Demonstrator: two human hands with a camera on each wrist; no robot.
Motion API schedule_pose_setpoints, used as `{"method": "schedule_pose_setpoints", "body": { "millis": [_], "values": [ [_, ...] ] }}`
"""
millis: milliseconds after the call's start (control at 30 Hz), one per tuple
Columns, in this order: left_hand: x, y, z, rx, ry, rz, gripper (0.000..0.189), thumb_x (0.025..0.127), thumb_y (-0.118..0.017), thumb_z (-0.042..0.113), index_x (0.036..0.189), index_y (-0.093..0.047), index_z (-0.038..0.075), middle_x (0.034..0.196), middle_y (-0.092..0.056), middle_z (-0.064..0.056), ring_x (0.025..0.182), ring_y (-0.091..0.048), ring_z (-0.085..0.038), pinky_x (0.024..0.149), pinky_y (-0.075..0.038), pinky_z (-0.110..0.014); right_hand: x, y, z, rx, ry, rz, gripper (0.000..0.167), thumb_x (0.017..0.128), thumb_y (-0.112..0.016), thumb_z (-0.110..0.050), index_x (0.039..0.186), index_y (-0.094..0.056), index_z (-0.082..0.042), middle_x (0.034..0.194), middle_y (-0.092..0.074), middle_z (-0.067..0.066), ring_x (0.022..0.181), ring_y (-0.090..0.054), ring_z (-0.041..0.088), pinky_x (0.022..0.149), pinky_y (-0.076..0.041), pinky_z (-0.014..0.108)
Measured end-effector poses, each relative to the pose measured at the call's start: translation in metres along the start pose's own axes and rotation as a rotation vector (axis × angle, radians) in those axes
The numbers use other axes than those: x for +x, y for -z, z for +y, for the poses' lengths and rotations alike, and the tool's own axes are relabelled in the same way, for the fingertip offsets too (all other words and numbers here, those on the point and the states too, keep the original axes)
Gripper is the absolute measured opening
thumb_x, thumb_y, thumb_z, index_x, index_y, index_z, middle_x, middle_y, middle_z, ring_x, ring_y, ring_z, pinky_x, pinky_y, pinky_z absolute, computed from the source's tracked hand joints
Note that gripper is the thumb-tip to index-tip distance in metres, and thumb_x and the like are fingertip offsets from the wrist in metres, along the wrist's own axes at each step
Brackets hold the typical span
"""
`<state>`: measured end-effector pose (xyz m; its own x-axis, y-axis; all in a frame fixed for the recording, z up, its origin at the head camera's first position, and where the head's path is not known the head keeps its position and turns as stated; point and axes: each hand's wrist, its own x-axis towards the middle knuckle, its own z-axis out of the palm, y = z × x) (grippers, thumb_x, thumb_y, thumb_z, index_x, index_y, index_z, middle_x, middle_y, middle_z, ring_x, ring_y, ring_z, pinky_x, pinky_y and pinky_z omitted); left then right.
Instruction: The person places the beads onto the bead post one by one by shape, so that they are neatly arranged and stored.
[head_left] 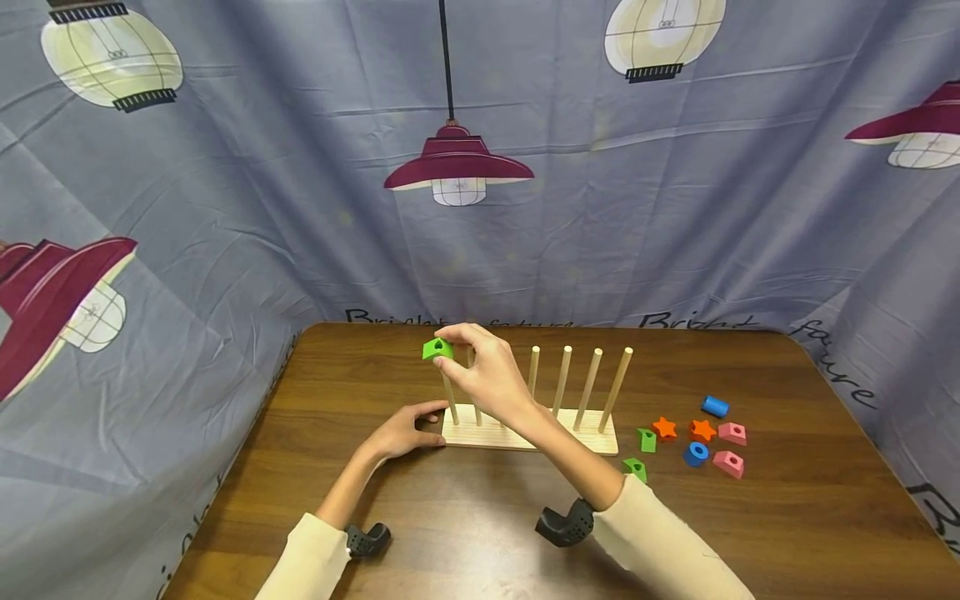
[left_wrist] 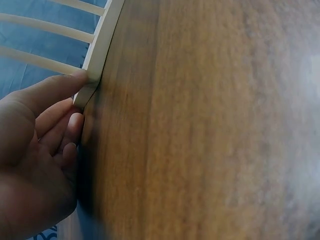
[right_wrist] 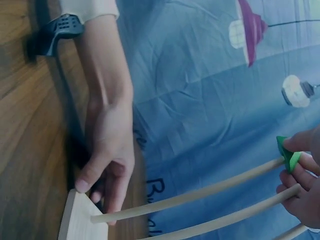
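My right hand (head_left: 491,377) pinches a small green block (head_left: 438,348) with a hole in it, between thumb and fingertips. The block is right at the top of the leftmost wooden peg (head_left: 451,402), as the right wrist view also shows with the peg tip (right_wrist: 277,164) meeting it. Several upright pegs rise from a pale wooden base (head_left: 480,437). At the base's left end, my left hand (head_left: 397,433) grips it, thumb (left_wrist: 60,87) at the front corner and fingers round the end. My right hand and forearm hide parts of the middle pegs.
Right of the base lie two green blocks (head_left: 647,440), two orange stars (head_left: 664,428), two pink blocks (head_left: 732,432), a blue cylinder (head_left: 716,406) on its side and a blue ring-shaped piece (head_left: 696,454). A lamp-patterned curtain (head_left: 570,250) hangs behind the wooden table (head_left: 337,358).
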<state>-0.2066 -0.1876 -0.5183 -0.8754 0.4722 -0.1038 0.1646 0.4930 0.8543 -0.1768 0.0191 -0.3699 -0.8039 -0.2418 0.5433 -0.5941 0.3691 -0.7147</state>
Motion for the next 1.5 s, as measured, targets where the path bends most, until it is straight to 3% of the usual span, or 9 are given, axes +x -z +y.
{"method": "schedule_pose_setpoints", "body": {
  "millis": [200, 367, 733, 967, 1233, 1333, 1433, 1500],
  "values": [
    [0.000, -0.001, -0.002, -0.009, 0.018, 0.006, 0.064, 0.082, -0.081, 0.010, 0.141, -0.056, 0.003, 0.128, -0.061, -0.014, 0.117, -0.054, -0.031, 0.101, -0.038, -0.051, -0.001, -0.008, 0.002, 0.016, -0.026, 0.035, 0.028, 0.084, -0.080, -0.006, 0.110, -0.069, -0.006, 0.101, -0.068, 0.002, 0.091, -0.063, 0.019, 0.074, -0.048, 0.032],
    [0.000, -0.001, -0.004, -0.003, 0.013, 0.005, 0.065, 0.081, -0.081, 0.010, 0.140, -0.056, 0.001, 0.127, -0.061, -0.015, 0.116, -0.054, -0.031, 0.101, -0.039, -0.050, -0.001, -0.012, 0.003, 0.048, -0.061, 0.073, 0.028, 0.083, -0.080, -0.005, 0.108, -0.068, -0.005, 0.097, -0.069, 0.003, 0.090, -0.064, 0.025, 0.075, -0.047, 0.034],
    [0.000, -0.001, -0.002, -0.018, 0.029, -0.006, 0.066, 0.082, -0.081, 0.012, 0.141, -0.055, 0.002, 0.129, -0.060, -0.014, 0.118, -0.053, -0.031, 0.101, -0.039, -0.050, -0.002, -0.017, 0.003, 0.109, -0.112, 0.128, 0.026, 0.085, -0.078, -0.005, 0.110, -0.070, -0.005, 0.108, -0.067, 0.006, 0.094, -0.060, 0.019, 0.082, -0.049, 0.043],
    [-0.001, 0.000, 0.000, -0.030, 0.028, -0.004, 0.065, 0.083, -0.081, 0.012, 0.141, -0.055, 0.002, 0.132, -0.058, -0.015, 0.119, -0.052, -0.033, 0.101, -0.038, -0.053, -0.003, -0.020, 0.006, 0.153, -0.128, 0.188, 0.026, 0.084, -0.078, -0.006, 0.109, -0.070, -0.006, 0.104, -0.068, 0.004, 0.089, -0.059, 0.017, 0.073, -0.043, 0.030],
    [-0.001, -0.001, -0.001, -0.032, 0.027, -0.008, 0.065, 0.083, -0.081, 0.014, 0.142, -0.054, 0.002, 0.133, -0.058, -0.016, 0.120, -0.052, -0.034, 0.102, -0.038, -0.054, -0.005, -0.022, 0.006, 0.162, -0.125, 0.198, 0.026, 0.086, -0.078, -0.008, 0.111, -0.070, -0.006, 0.100, -0.068, 0.001, 0.087, -0.059, 0.018, 0.066, -0.038, 0.027],
    [-0.001, -0.001, 0.000, -0.029, 0.030, -0.002, 0.065, 0.083, -0.081, 0.013, 0.141, -0.055, 0.003, 0.131, -0.059, -0.016, 0.119, -0.053, -0.033, 0.101, -0.038, -0.053, -0.005, -0.022, 0.006, 0.159, -0.118, 0.192, 0.027, 0.085, -0.078, -0.008, 0.111, -0.071, -0.006, 0.103, -0.070, 0.001, 0.088, -0.061, 0.015, 0.070, -0.043, 0.030],
    [-0.001, 0.000, -0.001, -0.018, 0.025, 0.003, 0.065, 0.082, -0.081, 0.012, 0.140, -0.056, 0.002, 0.130, -0.060, -0.016, 0.118, -0.054, -0.033, 0.101, -0.038, -0.053, -0.006, -0.022, 0.007, 0.136, -0.118, 0.174, 0.027, 0.085, -0.078, -0.009, 0.112, -0.072, -0.006, 0.107, -0.070, 0.002, 0.092, -0.062, 0.015, 0.088, -0.043, 0.042],
    [-0.001, 0.000, -0.001, -0.017, 0.026, 0.002, 0.064, 0.082, -0.081, 0.012, 0.141, -0.056, 0.002, 0.130, -0.060, -0.016, 0.118, -0.054, -0.033, 0.101, -0.038, -0.052, -0.008, -0.023, 0.009, 0.130, -0.123, 0.157, 0.028, 0.085, -0.078, -0.008, 0.112, -0.072, -0.006, 0.109, -0.070, 0.003, 0.096, -0.062, 0.017, 0.093, -0.042, 0.048]
  ]
}}
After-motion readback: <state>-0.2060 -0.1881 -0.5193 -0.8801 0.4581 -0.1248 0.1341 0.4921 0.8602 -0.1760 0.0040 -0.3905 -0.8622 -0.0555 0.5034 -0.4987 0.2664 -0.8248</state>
